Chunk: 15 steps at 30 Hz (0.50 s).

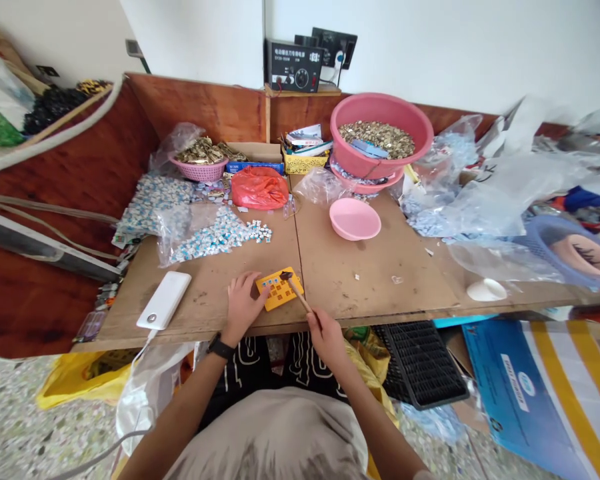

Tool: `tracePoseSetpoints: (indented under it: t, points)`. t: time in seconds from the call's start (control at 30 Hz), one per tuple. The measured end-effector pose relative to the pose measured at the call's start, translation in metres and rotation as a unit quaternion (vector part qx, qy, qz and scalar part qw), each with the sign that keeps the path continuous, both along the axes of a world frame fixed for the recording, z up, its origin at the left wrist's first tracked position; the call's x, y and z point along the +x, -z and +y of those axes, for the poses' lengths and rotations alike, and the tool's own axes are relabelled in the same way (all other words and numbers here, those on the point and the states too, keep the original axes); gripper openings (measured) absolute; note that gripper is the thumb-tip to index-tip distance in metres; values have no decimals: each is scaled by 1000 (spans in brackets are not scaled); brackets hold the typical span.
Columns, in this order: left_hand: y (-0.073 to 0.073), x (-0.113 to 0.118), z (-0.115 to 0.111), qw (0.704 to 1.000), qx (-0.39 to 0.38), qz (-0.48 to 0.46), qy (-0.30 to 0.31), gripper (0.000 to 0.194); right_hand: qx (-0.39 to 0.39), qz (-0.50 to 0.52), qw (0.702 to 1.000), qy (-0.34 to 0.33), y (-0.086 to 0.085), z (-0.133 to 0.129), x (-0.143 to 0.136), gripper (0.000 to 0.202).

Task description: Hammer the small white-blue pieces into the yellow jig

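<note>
Brown worktop: board, left of and nearer than the bowl, apparently steadied by the left hand, fingers open; right hand grips the tool, seemingly guiding its dark head.

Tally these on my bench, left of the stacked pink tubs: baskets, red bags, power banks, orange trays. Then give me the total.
Baskets: 2 (pink basket, yellow basket)
Red bag: 1
White power bank: 1
Orange tray: 1
Total: 5
</note>
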<state>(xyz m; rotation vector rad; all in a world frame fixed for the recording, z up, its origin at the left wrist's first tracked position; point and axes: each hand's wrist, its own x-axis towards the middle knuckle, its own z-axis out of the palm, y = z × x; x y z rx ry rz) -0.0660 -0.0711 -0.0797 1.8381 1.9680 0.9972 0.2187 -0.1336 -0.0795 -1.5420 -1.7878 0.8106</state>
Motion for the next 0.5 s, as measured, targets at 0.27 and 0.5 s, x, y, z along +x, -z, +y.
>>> tracePoseSetpoints:
  t: [0.27,0.5]
  points:
    - [-20,-8,127,998,-2,57,-8,27,-128,245,955,109,24,9,0,72]
    - [-10,-9,176,992,1,128,6,29,-185,378,895,147,18,12,-6,77]
